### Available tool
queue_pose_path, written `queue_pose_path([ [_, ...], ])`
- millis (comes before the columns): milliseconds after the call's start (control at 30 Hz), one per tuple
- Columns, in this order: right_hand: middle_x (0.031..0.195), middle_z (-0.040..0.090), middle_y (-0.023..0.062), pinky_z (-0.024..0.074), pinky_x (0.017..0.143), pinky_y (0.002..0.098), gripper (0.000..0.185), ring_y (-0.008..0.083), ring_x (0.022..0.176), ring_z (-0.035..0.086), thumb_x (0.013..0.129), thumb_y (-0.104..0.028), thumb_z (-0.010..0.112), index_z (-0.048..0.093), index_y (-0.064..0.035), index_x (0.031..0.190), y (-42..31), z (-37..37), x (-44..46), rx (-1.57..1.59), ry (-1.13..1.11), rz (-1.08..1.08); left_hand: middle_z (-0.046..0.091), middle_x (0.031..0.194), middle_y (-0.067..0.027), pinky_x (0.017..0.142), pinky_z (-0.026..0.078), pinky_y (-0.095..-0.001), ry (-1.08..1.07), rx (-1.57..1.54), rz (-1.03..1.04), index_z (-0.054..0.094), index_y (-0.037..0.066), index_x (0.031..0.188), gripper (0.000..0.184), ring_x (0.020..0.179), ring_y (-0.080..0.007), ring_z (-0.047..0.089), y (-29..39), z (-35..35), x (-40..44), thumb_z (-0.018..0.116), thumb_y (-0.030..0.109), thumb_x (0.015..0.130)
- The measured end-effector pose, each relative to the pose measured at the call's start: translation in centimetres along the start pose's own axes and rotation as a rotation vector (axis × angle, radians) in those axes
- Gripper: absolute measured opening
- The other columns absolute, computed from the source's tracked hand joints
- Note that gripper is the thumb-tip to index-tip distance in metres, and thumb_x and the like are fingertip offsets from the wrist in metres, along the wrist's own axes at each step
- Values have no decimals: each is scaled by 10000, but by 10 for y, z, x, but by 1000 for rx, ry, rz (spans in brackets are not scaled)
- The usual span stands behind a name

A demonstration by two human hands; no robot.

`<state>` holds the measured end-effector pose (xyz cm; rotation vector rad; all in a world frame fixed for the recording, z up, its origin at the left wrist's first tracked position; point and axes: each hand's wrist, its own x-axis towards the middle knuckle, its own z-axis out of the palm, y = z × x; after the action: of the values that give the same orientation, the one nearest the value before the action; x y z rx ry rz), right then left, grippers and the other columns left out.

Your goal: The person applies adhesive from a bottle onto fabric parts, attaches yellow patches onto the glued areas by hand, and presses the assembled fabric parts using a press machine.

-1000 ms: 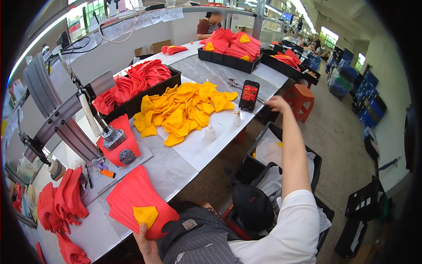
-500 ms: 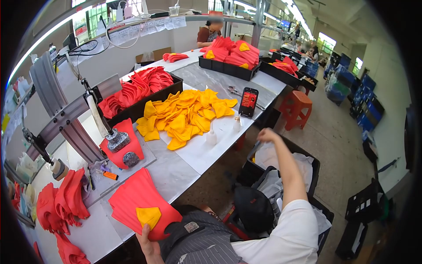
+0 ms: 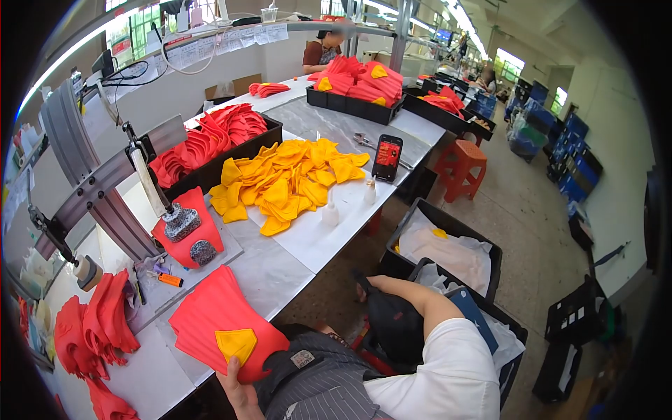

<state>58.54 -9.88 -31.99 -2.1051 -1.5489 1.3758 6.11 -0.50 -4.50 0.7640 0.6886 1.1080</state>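
My left hand (image 3: 240, 387) grips the near edge of a fanned stack of red fabric-like pieces (image 3: 213, 315), at the table's front edge. A yellow pointed patch (image 3: 236, 344) lies on that stack by my thumb. Low beside the table, my right hand (image 3: 373, 285) is closed on the edge of a black cap (image 3: 393, 323); part of the fingers is hidden. On the table a heap of yellow patches (image 3: 287, 183) is spread out. Behind it, a black crate (image 3: 210, 162) holds many red pieces.
A clamp press (image 3: 178, 220) stands left, over a red piece. Small white bottles (image 3: 330, 212) and a propped phone (image 3: 386, 158) are near the table edge. Paper-lined black crates (image 3: 493, 255) and a blue flat item (image 3: 476, 318) are at right, beyond them a red stool (image 3: 462, 168).
My right hand has drawn back from over the lined crate to the black cap, which is now shifted and tilted. The blue flat item has come into view. My left hand keeps its hold.
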Motion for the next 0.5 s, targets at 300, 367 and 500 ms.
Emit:
queue_pose_path([
  [300,979,692,167,516,799,370,434,295,943,663,698,-413,752,715,-72,963,-81,-24,-31,-384,160,190,471,1358,-119,1049,390,-406,-4,27,1,288,50,1446,750,1241,-262,482,0,0,0,685,202,828],
  [367,993,694,152,510,822,371,430,291,962,657,694,-402,755,716,-81,976,-43,-14,-10,-298,122,96,470,1359,-119,1049,390,-405,-7,24,2,288,51,1446,745,1241,-261,482,-1,-1,0,682,200,831],
  [500,1090,665,184,496,863,420,581,351,1063,616,625,-411,804,652,-66,1068,-38,-15,-6,-175,59,127,468,1362,-120,1050,389,-405,1,30,-2,291,50,1445,736,1245,-261,478,1,1,-2,678,194,836],
])
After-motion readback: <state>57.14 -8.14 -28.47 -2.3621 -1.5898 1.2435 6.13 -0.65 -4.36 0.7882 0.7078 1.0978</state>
